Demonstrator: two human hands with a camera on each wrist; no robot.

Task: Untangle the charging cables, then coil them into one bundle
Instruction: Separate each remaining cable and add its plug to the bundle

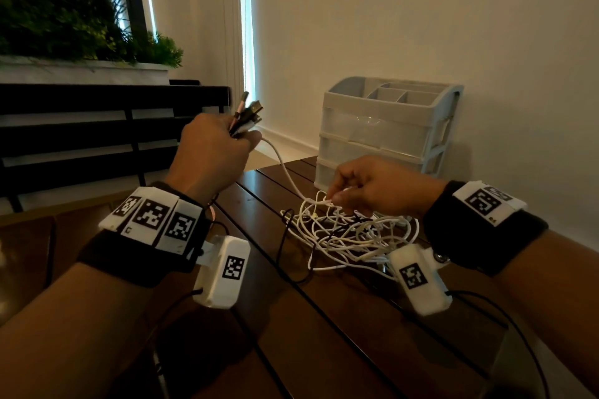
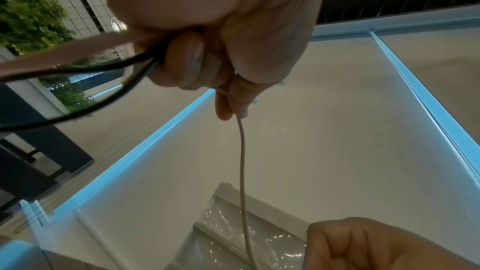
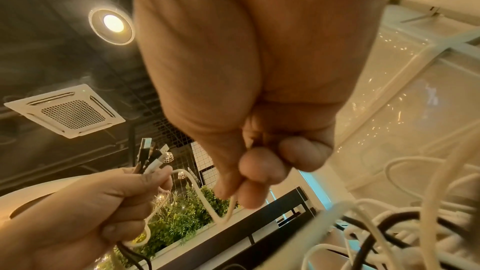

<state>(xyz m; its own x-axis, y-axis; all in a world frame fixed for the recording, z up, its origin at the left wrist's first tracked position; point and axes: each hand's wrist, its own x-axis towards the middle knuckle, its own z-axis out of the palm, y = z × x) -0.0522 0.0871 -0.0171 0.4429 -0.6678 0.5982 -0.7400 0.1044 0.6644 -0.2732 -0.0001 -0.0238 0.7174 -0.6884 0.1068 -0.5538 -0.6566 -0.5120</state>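
The table (image 1: 324,317) is the anchor here, dark slatted wood, and at its far edge against the wall stands a plastic drawer unit (image 1: 382,126), out of the way of the work. In front of the drawers, on the table, lies the tangle (image 1: 350,233): mostly white cables with a few black ones looped through, spread flat and still knotted, so by my reading the sorting is only partly done. The left hand (image 1: 210,155) is raised above the table's left edge, fist closed round a bunch of plugs (image 1: 246,115) whose ends fan up and away from the person; gathering the ends in one fist seems meant to keep the found ends together while the rest is worked free. From that fist a white cable (image 1: 285,172) runs down and to the right in a fairly straight slant to the tangle, so its long axis goes from upper left to lower right, plug end uppermost. The right hand (image 1: 372,188) hovers just over the tangle's near-drawer side, fingertips pinching that same white cable where it enters the heap, probably to feed it through the loops. Black leads trail from the left fist down past the wrist.
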